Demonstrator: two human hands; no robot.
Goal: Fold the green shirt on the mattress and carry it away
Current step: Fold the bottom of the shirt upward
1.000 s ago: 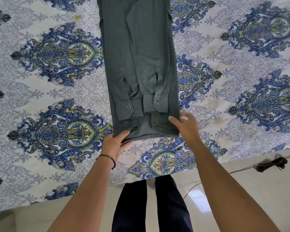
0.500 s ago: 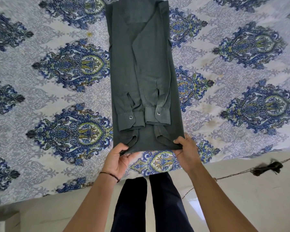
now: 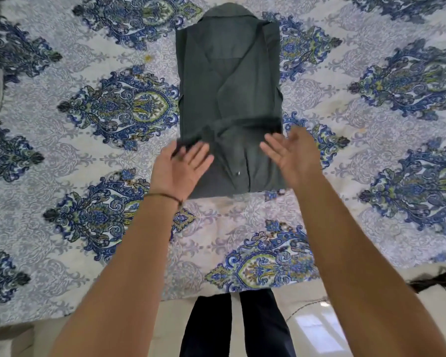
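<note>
The dark green shirt (image 3: 229,81) lies on the patterned mattress (image 3: 88,155) as a narrow rectangle, collar at the far end. Its near end is folded up over the body, leaving a thicker layer with a snap button showing. My left hand (image 3: 179,170), with a thin dark band at the wrist, hovers palm-up over the folded part's near left corner, fingers straight. At the near right corner my right hand (image 3: 291,150) is also spread and slightly blurred. Neither hand grips the cloth.
The mattress cover carries blue and yellow ornaments and ends at the near edge, where my dark trousers (image 3: 237,328) stand on a pale shiny floor. A dark cord bundle (image 3: 435,282) lies on the floor at the right.
Both hands, which pinched the shirt's near hem, have carried it away from me and laid it over the body, then let go. The shirt now looks shorter.
</note>
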